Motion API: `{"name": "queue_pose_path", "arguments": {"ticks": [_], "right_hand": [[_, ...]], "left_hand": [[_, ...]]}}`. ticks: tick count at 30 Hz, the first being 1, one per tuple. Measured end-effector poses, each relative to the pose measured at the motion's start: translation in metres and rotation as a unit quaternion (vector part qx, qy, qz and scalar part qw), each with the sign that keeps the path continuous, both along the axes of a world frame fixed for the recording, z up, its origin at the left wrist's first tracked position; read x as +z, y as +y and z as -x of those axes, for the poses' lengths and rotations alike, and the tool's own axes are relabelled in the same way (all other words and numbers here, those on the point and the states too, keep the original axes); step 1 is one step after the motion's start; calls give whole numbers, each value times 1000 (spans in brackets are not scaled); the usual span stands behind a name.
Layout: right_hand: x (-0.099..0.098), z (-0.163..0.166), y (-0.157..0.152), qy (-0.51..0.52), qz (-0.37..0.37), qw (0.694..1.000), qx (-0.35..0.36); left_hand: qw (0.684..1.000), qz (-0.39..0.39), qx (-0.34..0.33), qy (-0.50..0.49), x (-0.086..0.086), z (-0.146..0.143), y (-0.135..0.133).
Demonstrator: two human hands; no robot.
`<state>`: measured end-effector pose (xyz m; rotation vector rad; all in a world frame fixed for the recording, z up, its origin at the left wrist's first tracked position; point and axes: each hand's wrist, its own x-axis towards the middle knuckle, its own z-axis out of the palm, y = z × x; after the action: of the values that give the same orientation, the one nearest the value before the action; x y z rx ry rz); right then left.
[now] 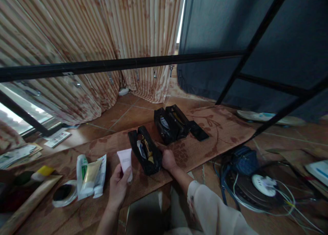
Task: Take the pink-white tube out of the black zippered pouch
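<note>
A pale pink squeeze tube (pixel 124 159) stands tilted in my left hand (pixel 118 183), its wide flat end up and my fingers wrapped around its lower part. Just right of it is an open black pouch (pixel 147 168) with a white tube and gold-coloured items inside. My right hand (pixel 168 159) is closed at the pouch's right side, gripping its edge; the fingertips are partly hidden. Left of my left hand lie a gold tube (pixel 91 175), a white-and-green tube (pixel 82 163) and a white tube (pixel 100 180), side by side.
Two more open black pouches (pixel 164 127) and a dark phone (pixel 198 130) lie farther back on the brown patterned cloth (pixel 217 122). A round container (pixel 65 193) sits at left. A black metal bar (pixel 138 61) crosses ahead. Cables and a white power strip (pixel 263 184) are at right.
</note>
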<state>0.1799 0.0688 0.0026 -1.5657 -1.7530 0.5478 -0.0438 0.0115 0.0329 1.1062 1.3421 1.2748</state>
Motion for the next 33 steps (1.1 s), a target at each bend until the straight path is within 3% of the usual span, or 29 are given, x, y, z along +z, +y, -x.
{"name": "queue_pose_path", "arguments": {"ticks": [8,14,33], "right_hand": [[-5,-1,1,-13,12,1000,-7],[-6,-2,0,-29,17,999,-15],[-13,-7,1,-29,29,999,2]], "left_hand": [[999,4,-7,41,-11,-3,-1],[999,27,-34,-3,-16,2,-3],[992,29,21,-124,-36,7,0]]}}
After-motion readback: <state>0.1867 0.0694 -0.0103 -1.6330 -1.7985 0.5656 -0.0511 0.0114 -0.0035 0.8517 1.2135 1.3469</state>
